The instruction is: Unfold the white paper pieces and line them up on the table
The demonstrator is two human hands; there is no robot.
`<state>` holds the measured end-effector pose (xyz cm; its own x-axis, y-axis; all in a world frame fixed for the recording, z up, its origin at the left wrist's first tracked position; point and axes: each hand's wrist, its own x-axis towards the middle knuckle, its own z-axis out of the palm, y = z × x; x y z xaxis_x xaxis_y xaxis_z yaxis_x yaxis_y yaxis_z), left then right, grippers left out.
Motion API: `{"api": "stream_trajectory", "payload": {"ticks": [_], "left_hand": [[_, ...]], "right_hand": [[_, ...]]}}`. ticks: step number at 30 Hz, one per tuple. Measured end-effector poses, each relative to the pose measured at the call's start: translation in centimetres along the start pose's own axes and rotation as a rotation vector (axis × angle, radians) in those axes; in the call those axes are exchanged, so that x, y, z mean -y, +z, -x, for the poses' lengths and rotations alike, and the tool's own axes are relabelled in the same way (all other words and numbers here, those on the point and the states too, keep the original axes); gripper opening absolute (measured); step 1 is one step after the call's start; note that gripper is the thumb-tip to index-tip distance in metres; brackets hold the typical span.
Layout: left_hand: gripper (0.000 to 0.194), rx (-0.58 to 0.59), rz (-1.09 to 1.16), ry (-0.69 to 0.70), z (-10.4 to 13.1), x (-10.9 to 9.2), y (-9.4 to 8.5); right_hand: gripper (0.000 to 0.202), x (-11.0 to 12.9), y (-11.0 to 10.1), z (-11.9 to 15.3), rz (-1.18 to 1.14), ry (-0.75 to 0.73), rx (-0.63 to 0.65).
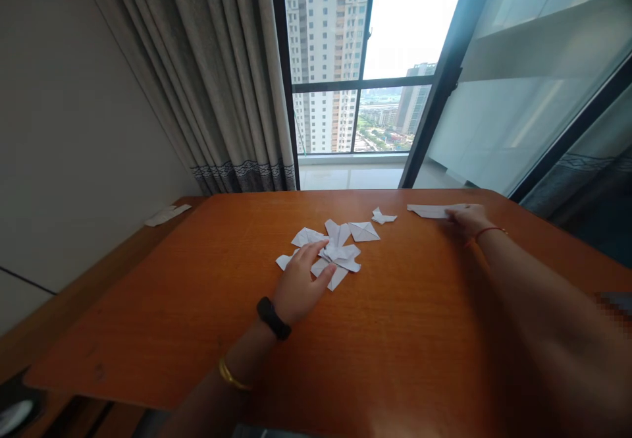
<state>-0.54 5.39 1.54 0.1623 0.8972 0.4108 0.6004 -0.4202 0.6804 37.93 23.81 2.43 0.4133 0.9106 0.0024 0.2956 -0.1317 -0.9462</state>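
Over the near left part of a cluster of folded white papers [338,234] reaches my left hand [302,285]. Its fingers are stretched out and the thumb stands apart, with fingertips at the papers and nothing gripped. My palm hides part of the cluster, and a folded tip [283,262] shows left of it. Far to the right, my right hand [468,219] has its fingers closed on the right end of a long white paper strip [428,211] near the table's back edge. Between the two hands lies a small folded paper piece [384,217].
The brown wooden table [197,319] has rounded corners. Some white paper [166,215] lies on the ledge at the left. Behind the table are a grey curtain [222,82] and a window with a dark frame [326,87]. A dark object sits at the lower left corner.
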Motion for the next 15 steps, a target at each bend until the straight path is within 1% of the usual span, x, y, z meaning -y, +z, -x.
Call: {"api": "stream_trajectory", "payload": {"ticks": [1,3,5,7,9,13,15], "left_hand": [[0.040,0.010,-0.018,0.010,0.1,-0.1,0.0],[0.041,0.026,-0.036,0.003,0.2,0.0,0.1],[0.042,0.042,-0.040,-0.010,0.2,0.1,0.2],[0.041,0.054,-0.039,-0.008,0.3,0.1,0.2],[0.038,0.064,-0.039,0.005,0.4,0.0,0.3],[0.036,0.072,-0.045,0.016,0.4,-0.1,0.3],[0.036,0.073,-0.044,0.010,0.4,0.0,0.3]], "right_hand": [[0.023,-0.4,0.6,-0.1,0.038,0.024,-0.005],[0.020,-1.1,2.4,0.0,0.093,0.058,0.029],[0.017,-1.4,4.2,0.2,0.110,0.049,0.111],[0.015,-1.4,5.2,0.0,0.106,0.025,0.179],[0.015,-1.2,5.0,-0.9,0.107,0.018,0.184],[0.014,-1.1,3.1,-3.7,0.174,0.077,0.074],[0.015,-1.5,2.6,-4.9,0.223,0.091,0.031]]}}
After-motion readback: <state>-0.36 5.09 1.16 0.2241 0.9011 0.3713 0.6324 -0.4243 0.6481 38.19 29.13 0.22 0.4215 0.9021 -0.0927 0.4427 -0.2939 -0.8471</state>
